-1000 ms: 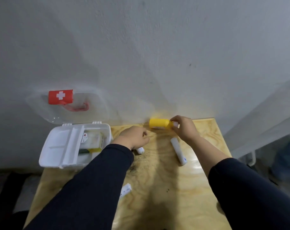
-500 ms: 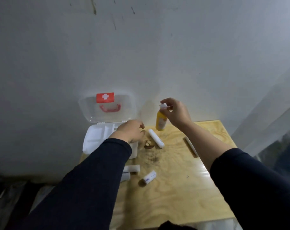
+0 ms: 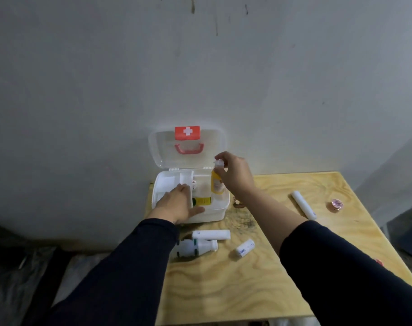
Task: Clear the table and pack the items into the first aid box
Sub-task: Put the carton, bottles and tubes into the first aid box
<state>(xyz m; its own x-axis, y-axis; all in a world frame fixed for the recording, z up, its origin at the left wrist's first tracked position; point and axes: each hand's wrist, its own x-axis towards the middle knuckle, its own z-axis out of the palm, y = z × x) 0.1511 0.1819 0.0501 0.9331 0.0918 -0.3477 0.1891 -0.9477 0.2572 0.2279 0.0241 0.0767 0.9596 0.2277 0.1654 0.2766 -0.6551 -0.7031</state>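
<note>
The white first aid box stands open at the table's back left, its clear lid with a red cross label leaning on the wall. My right hand grips a yellow bottle by its white cap, upright inside the box's right side. My left hand rests flat on the white inner tray and the box's front rim, fingers spread. A yellow-labelled item lies in the box. On the table lie a white tube, a white bottle, a small roll and a long white tube.
The plywood table stands against a grey wall. A small pink round object lies near the right edge. A small brown item sits just right of the box. Dark floor and clutter lie to the left.
My right hand has carried the yellow bottle left and lowered it upright into the box. My left hand has moved onto the box's tray and front rim. The view has shifted.
</note>
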